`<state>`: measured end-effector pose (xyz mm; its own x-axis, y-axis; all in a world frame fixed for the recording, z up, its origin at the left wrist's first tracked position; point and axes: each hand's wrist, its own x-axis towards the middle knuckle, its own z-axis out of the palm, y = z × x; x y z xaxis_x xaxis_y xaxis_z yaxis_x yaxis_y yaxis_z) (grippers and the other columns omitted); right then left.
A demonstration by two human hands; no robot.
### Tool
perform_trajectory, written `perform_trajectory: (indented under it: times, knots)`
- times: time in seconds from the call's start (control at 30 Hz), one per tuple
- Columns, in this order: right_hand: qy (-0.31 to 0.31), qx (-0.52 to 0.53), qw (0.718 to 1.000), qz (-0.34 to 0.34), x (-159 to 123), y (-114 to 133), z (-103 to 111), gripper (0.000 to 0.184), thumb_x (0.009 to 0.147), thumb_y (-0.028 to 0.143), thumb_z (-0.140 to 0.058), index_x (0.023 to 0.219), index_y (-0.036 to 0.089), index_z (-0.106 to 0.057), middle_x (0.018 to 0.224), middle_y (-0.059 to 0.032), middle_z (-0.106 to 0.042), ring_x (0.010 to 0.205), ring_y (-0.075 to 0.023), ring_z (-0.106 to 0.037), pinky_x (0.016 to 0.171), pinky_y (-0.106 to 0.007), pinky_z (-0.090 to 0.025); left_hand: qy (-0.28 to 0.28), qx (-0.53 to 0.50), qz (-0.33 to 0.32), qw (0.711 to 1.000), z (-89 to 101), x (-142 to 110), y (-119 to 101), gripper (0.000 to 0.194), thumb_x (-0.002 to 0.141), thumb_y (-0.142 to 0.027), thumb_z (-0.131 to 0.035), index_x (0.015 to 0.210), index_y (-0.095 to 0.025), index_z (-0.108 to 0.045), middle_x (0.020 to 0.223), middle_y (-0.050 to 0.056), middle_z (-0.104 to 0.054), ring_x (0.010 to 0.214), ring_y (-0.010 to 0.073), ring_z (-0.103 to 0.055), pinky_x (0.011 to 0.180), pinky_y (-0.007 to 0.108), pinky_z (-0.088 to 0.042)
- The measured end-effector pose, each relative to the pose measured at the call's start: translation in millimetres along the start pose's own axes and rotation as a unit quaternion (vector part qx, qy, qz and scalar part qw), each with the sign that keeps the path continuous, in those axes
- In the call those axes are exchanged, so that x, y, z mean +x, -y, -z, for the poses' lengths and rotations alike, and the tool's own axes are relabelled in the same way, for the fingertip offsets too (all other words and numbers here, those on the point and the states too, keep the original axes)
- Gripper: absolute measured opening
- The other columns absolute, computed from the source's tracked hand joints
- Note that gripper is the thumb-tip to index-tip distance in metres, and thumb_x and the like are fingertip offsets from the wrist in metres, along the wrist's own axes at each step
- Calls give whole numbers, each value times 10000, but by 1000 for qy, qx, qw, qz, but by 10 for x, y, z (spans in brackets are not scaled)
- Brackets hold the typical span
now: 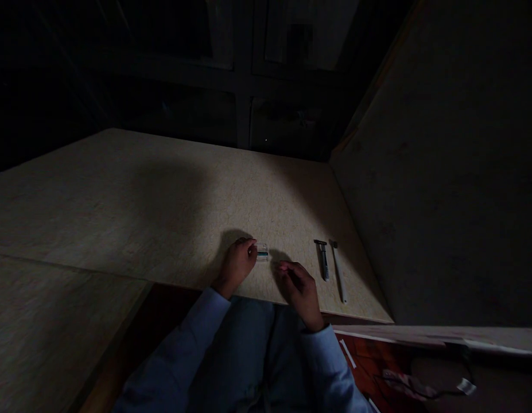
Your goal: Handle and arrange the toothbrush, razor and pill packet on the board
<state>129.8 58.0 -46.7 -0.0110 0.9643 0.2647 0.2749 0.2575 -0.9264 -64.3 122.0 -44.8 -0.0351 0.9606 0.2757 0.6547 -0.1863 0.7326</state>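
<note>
My left hand [239, 261] has its thumb and fingers closed on the left edge of a small clear case [263, 248] with a dark teal strip across it. The case is at the table surface; I cannot tell whether it rests on it. Just to its right, apart from it, my right hand [301, 288] is curled with thumb and fingertips together. Anything in that pinch is too small or dark to make out. Further right lie a razor [323, 261] with a dark head and a pale-handled toothbrush [339, 275], side by side.
The pale, marbled table [171, 189] runs far to the left, with a seam near its front left. A dark wall panel [442, 172] rises along the right edge. Dark window frames [243, 109] stand behind. Below right, a cable [433, 396] and cloth lie in shadow.
</note>
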Motion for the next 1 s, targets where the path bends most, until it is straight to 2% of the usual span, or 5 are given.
perform_trajectory:
  times: [0.2,0.3,0.47,0.73,1.0]
  knots:
    - [3,0,1000,-4,3,30,11,217,920,347,-602,1018,216,-743,975,-82,-751,919,-220,-708,827,-354,-570,11,-65,-4,998,40,-60,45,210,845,-254,-655,1020,-212,-763,921,88,-754,759,206,-682,756,331,-551]
    - [9,-4,1000,-4,1,36,15,213,924,341,-597,1028,225,-743,979,-79,-747,910,-218,-705,823,-355,-572,22,-111,2,994,63,-101,74,383,765,-351,-775,1126,-227,-743,975,86,-740,669,174,-647,667,304,-546]
    - [16,-18,1000,0,-11,37,13,208,932,324,-588,1032,227,-743,995,-81,-743,938,-223,-704,842,-360,-566,57,-134,-11,989,46,-141,125,495,711,-306,-826,1195,-268,-727,1146,86,-717,627,147,-637,655,299,-555]
    - [15,-20,1000,-2,-23,45,2,212,934,335,-588,1025,231,-748,1005,-84,-748,954,-226,-707,845,-361,-566,63,-140,-23,988,36,-161,146,439,765,-272,-769,1201,-261,-722,1121,80,-728,691,157,-663,684,296,-566]
    - [-31,-19,999,-14,-187,47,205,202,935,339,-610,1036,230,-747,1051,-84,-746,1004,-226,-698,892,-366,-555,43,-212,12,976,83,-150,139,388,781,-369,-738,1131,-203,-737,754,17,-680,571,124,-565,539,230,-483]
